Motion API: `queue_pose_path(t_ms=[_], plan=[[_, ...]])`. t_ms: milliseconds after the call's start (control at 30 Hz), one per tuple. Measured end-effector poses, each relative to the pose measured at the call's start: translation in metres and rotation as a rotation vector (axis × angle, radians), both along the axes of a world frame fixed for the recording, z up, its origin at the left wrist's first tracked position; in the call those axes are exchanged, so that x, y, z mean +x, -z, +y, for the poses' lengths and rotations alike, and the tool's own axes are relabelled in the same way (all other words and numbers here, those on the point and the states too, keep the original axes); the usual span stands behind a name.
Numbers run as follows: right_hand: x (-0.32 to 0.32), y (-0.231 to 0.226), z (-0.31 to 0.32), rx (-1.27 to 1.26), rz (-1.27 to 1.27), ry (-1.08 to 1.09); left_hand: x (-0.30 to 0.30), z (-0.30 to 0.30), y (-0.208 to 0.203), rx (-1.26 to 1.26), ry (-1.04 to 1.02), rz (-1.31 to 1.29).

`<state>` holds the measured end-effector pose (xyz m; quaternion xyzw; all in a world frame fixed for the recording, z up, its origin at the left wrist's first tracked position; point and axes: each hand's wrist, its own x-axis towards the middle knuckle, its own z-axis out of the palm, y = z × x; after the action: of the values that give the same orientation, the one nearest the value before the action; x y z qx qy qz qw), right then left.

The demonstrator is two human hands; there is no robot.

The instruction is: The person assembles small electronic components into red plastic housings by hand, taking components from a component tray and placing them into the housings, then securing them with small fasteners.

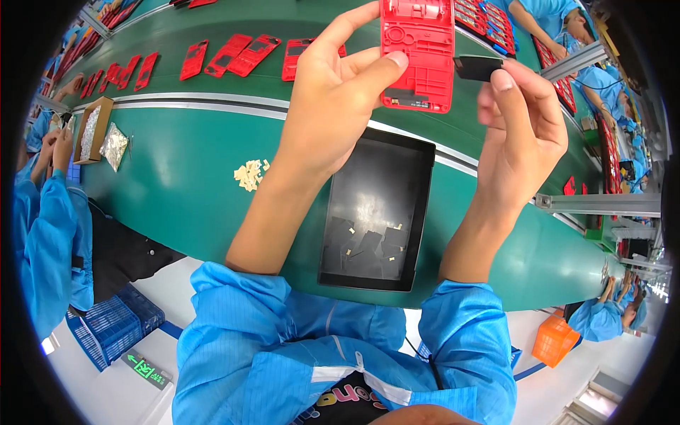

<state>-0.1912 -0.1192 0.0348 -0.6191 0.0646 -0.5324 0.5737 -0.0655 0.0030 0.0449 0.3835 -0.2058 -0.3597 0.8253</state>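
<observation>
red plastic shell (pixel 418 53) pinched in left hand (pixel 333 99) | right hand (pixel 520 127) fingers clamp small black piece (pixel 477 68)

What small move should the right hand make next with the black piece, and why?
Probably bring the small black piece leftward onto the red plastic housing. The right hand pinches it just beside the housing's right edge, not yet touching, while the left hand holds the housing upright with its inner side facing the camera.

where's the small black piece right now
In the head view, upper right: the small black piece is pinched in the right hand, just right of the red plastic shell.
</observation>
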Motion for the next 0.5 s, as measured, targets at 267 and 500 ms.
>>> queue_pose_path(t_ms=[267,500], plan=[[0.011,-0.001,0.016,0.004,0.082,0.037,0.004,0.001,0.024,-0.091,-0.078,-0.235],[0.01,0.001,0.022,0.035,0.075,0.003,0.0,-0.001,0.03,-0.235,-0.103,-0.318]])
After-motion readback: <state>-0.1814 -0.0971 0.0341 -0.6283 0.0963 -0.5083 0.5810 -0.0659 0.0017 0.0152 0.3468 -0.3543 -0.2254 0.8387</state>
